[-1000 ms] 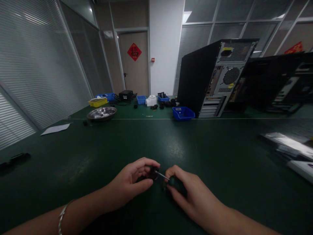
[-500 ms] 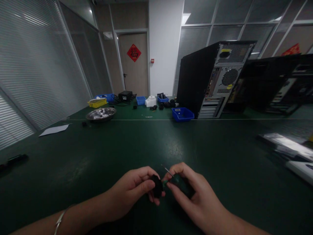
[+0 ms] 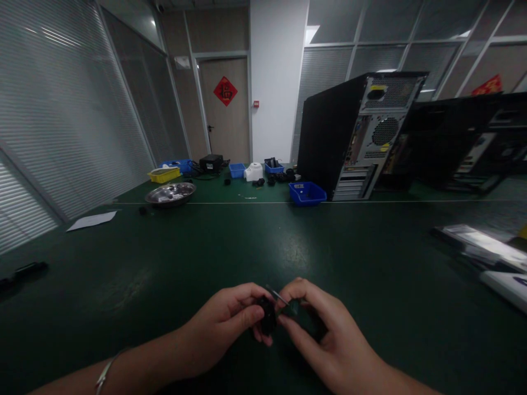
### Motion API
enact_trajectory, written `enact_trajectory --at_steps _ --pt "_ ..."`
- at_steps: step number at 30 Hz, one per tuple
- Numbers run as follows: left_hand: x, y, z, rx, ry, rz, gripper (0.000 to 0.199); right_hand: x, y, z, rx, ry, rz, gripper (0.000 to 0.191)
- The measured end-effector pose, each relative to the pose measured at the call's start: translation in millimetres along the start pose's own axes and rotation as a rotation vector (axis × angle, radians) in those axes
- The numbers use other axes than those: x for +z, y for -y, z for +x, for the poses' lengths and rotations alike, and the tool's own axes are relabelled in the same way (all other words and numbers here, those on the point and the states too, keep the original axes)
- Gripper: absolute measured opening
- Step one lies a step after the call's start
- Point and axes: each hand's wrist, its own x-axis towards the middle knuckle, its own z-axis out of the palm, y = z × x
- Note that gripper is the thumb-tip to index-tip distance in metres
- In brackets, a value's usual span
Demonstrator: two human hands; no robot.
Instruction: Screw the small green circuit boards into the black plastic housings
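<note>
My left hand (image 3: 230, 321) pinches a small black part (image 3: 268, 315) between thumb and fingers, just above the table. Its exact kind is too dark to make out. My right hand (image 3: 325, 329) is closed around a screwdriver (image 3: 293, 308) with a dark green handle. The thin metal shaft points up and left, beside the black part's upper edge; I cannot tell whether it touches. The right thumb and index fingertips come close to the part's right side. Most of the screwdriver handle is hidden in my palm.
On the green table (image 3: 185, 263) stand a metal bowl (image 3: 171, 193), a blue bin (image 3: 307, 193), a yellow tray (image 3: 164, 174) and a black computer tower (image 3: 358, 137). White paper (image 3: 91, 219) lies left, a dark tool-like object (image 3: 27, 270) nearer, and blurred white equipment (image 3: 486, 247) right.
The black part has turned slightly in my left hand. The screwdriver shaft has shifted left, closer to it. The green bit between the right fingertips and the part no longer shows clearly.
</note>
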Motion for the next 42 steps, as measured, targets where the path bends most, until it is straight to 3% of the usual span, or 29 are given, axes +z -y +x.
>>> enact_trajectory --at_steps 16,25,27,32,36,42 --pt "0.2 6 5 -0.009 -0.033 -0.114 0.033 1 0 8 -0.218 -0.009 0.005 0.025" --pt "5.9 -4 1 -0.045 -0.039 -0.087 0.037 -1 7 3 -0.123 -0.010 -0.047 0.016" --pt "2.2 -4 2 -0.038 -0.079 -0.074 0.038 -7 9 6 -0.101 0.032 -0.054 0.014" --pt "-10.5 -1 5 -0.024 -0.174 -0.075 0.035 -28 21 15 0.085 0.322 -0.117 0.014" --pt "-12.8 0 5 -0.034 -0.181 -0.094 0.033 -36 29 16 0.111 0.547 -0.236 0.022" --pt "-11.6 2 5 -0.036 -0.195 -0.124 0.034 -30 30 13 0.091 0.668 -0.403 0.037"
